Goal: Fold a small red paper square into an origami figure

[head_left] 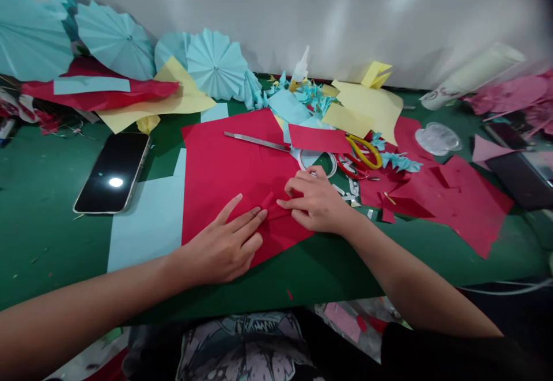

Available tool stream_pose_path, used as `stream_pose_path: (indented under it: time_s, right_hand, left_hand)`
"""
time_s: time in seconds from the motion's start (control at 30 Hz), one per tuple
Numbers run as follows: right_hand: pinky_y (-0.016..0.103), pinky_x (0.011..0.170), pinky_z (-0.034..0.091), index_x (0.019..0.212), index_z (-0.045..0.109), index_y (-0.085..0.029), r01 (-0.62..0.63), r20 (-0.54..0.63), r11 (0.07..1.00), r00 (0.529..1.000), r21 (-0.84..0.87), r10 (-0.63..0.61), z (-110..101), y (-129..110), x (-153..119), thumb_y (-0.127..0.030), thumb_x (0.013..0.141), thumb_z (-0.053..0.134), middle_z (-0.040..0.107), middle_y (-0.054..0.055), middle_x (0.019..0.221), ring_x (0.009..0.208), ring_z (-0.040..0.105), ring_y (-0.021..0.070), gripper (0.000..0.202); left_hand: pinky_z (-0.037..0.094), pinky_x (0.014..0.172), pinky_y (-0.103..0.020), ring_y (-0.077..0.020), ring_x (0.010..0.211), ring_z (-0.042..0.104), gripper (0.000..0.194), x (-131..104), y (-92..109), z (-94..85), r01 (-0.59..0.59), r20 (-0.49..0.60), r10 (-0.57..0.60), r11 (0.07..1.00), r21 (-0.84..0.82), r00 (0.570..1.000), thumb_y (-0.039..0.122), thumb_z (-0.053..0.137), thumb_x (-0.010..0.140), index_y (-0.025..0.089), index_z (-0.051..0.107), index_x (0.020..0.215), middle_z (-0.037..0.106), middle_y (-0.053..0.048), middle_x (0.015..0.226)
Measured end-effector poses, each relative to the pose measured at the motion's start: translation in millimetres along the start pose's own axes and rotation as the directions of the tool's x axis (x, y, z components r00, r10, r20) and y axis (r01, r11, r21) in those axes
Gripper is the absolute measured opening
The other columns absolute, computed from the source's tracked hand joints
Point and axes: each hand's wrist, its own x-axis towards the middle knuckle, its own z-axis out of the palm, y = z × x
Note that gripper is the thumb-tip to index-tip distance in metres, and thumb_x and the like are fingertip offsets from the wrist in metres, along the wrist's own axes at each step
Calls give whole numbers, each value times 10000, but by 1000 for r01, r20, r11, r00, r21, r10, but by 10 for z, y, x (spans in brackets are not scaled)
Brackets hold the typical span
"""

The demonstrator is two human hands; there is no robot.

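Note:
A large red paper sheet (224, 173) lies on the green table, with a small folded red paper piece (268, 203) on it. My left hand (228, 242) rests on the sheet, fingers spread, its fingertips touching the left end of the small piece. From the right, my right hand (317, 199) has its fingers curled, thumb and forefinger together at the piece's right end. A silver cutter blade (258, 141) lies across the sheet above both hands. Just beyond my right hand are a white tape roll (317, 162) and scissors with red and yellow handles (365, 151).
A phone (114, 173) lies at the left beside light blue paper (147, 217). Pleated blue paper rosettes (216, 64) line the wall. A glue bottle (301, 67), yellow paper (369, 107), red scraps (462, 196) and a white roll (473, 75) lie behind and right.

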Motion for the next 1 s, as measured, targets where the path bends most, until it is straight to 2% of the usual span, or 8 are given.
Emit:
stream_pose_path:
  time_s: [0.1, 0.2, 0.3, 0.47, 0.57, 0.7, 0.87, 1.0]
  right_hand:
    - [372, 764, 250, 780, 713, -234, -28, 2, 1000, 1000, 2, 28, -3, -26, 6, -158, 792, 490, 557, 34, 776, 745, 436, 157, 236]
    - [362, 751, 250, 756, 712, -224, -52, -5, 999, 999, 15, 52, 10, -42, 8, -170, 816, 471, 552, 35, 747, 720, 432, 150, 254]
    - [361, 753, 250, 746, 710, -212, -54, -3, 998, 999, 29, 54, 26, -40, 5, -175, 833, 453, 555, 36, 730, 711, 435, 146, 274]
    - [366, 758, 255, 757, 712, -201, -78, 17, 994, 997, 78, 77, 30, -48, 10, -172, 843, 430, 566, 36, 711, 704, 449, 145, 297]
    - [357, 751, 272, 750, 711, -183, -133, 44, 980, 991, 149, 128, 29, -58, 20, -152, 834, 421, 574, 36, 712, 684, 459, 136, 304]
    - [342, 735, 296, 743, 705, -178, -202, 60, 951, 979, 235, 193, 41, -50, 26, -129, 804, 435, 596, 31, 725, 679, 487, 128, 281]
    - [317, 679, 325, 747, 707, -160, -214, 42, 935, 977, 282, 211, 53, -52, 44, -104, 776, 453, 624, 42, 725, 676, 522, 132, 262]
    - [310, 666, 361, 769, 703, -147, -239, 49, 919, 971, 312, 236, 24, -102, 78, -102, 769, 439, 647, 57, 746, 702, 566, 148, 268]
  left_hand:
    - [305, 1010, -501, -252, 1104, 530, 101, -8, 35, 6, 1, -54, 3, 997, 72, 999, 189, 460, 837, 147, 546, 806, 592, -157, 1173]
    - [427, 814, -402, -213, 834, 603, 67, -15, 77, -8, 31, -129, -9, 985, 168, 992, 146, 492, 823, 135, 557, 812, 659, -135, 1006]
    - [423, 698, -355, -178, 663, 569, 118, -5, 105, -41, 120, -175, -96, 984, 133, 980, 136, 481, 827, 133, 549, 730, 657, -80, 759]
    - [374, 554, -323, -159, 506, 486, 204, 10, 144, -78, 204, -163, -193, 978, 51, 968, 161, 414, 856, 59, 590, 870, 547, -25, 548]
    - [364, 549, -332, -164, 512, 484, 186, -5, 182, -72, 186, -142, -172, 978, 94, 975, 169, 427, 848, 79, 590, 834, 604, -55, 623]
    - [387, 631, -355, -201, 669, 544, 110, -21, 215, -66, 170, -132, -153, 977, 132, 979, 169, 472, 827, 122, 568, 800, 671, -107, 923]
    - [386, 666, -356, -206, 736, 547, 87, -10, 230, -51, 144, -10, -144, 989, 39, 990, 169, 448, 830, 159, 517, 777, 579, -127, 1195]
    - [375, 667, -360, -209, 747, 565, 111, -7, 231, -20, 149, 47, -150, 989, 26, 988, 159, 409, 848, 152, 516, 820, 527, -150, 1264]
